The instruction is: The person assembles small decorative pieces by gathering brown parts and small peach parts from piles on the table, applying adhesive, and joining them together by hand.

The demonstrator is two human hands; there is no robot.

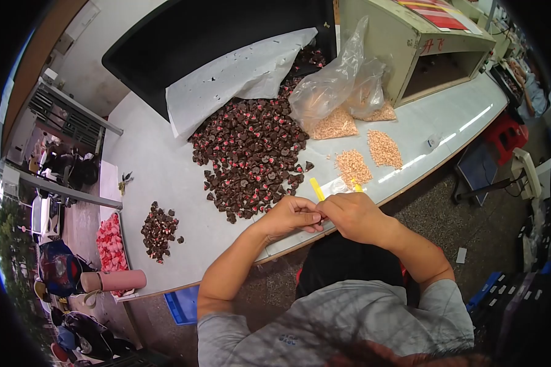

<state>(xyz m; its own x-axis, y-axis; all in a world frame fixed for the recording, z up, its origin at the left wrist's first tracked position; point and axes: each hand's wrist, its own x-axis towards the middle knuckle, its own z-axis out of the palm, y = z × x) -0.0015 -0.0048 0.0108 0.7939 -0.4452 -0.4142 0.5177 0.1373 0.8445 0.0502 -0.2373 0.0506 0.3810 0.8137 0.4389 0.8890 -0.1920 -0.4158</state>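
My left hand (292,216) and my right hand (352,216) meet at the front edge of the white table (177,147). Both have their fingers closed, thumbs and fingertips pinched together. What is between them is too small and too covered to make out. Just beyond the knuckles lie a yellow strip (317,189) and a second yellow piece (357,185). Past these is a small heap of beige bits (352,168). A large pile of dark brown pieces with red spots (251,156) spreads out beyond my left hand.
Plastic bags of beige bits (333,124) stand near a metal box (379,46). Behind the pile is a black bin (159,55) with a white sheet (226,73). Leftward are a small dark heap (159,229), red-pink pieces (109,244) and a pink bottle (122,280).
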